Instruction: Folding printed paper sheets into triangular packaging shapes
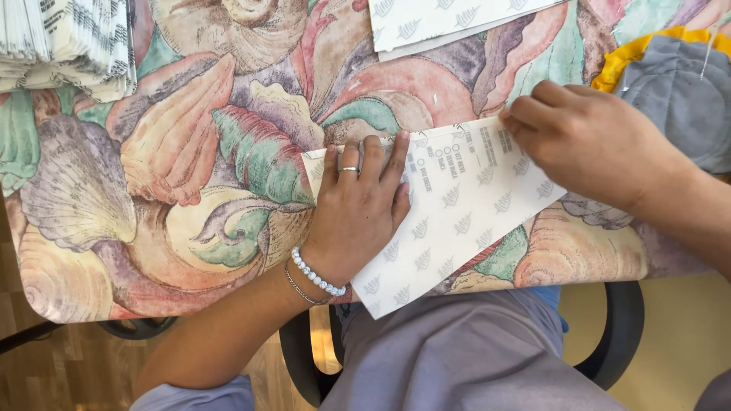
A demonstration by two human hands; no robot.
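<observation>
A view looking straight down at a person's two bare hands working on a white paper sheet (457, 221) printed with a faint repeating leaf pattern and a block of small grey text. The sheet lies at an angle on a table covered by a cloth (190, 167) with large seashells in pink, green and mauve; its near corner hangs past the table edge toward the person's lap. The left hand (358, 209) lies flat and open on the left end of the sheet, fingers spread and pointing away, palm pressing down, gripping nothing; it appears to pin the sheet so it cannot slide. A ring sits on one finger, and a pale bead bracelet (316, 274) and a thin chain circle the wrist. The right hand (590, 144) rests on the sheet's far right corner with fingers curled under, knuckles up; it seems to press or crease the edge, but whether it pinches the paper cannot be told. Beyond the sheet, at the frame's top, more patterned white sheets (434, 23) lie. Far left of the sheet, a thick stack of folded papers (65, 46) sits. Right of the sheet lies a grey cushion with yellow trim (674, 91).
</observation>
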